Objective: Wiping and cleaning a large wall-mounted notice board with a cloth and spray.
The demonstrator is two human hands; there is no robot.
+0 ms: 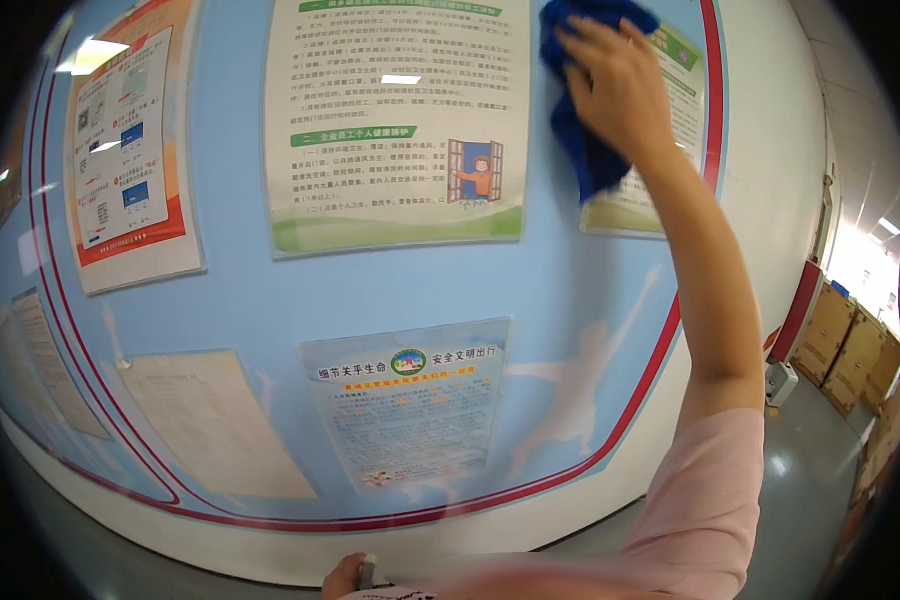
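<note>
Illumination is bright; ceiling lights (888, 226) wash out the far right. Glare spots the posters (398, 150). Fisheye optics bend straight edges (corners go black).

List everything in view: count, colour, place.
Cloth: one, blue, upper right
Board: one, light blue, centre
Green-edged posters: two, white, top centre, upper right
Orange-edged poster: one, white, upper left
Lower poster: one, pale blue, centre
Sheet: one, cream, lower left
Papers: some, pale, far left
Boxes: several, brown, far right
Floor: one, grey, below
Small object: one, greyish, bottom centre
Sleeve: one, pink, lower right
Right hand: one, bare, on cloth
Left hand: one, bare, bottom centre
</note>
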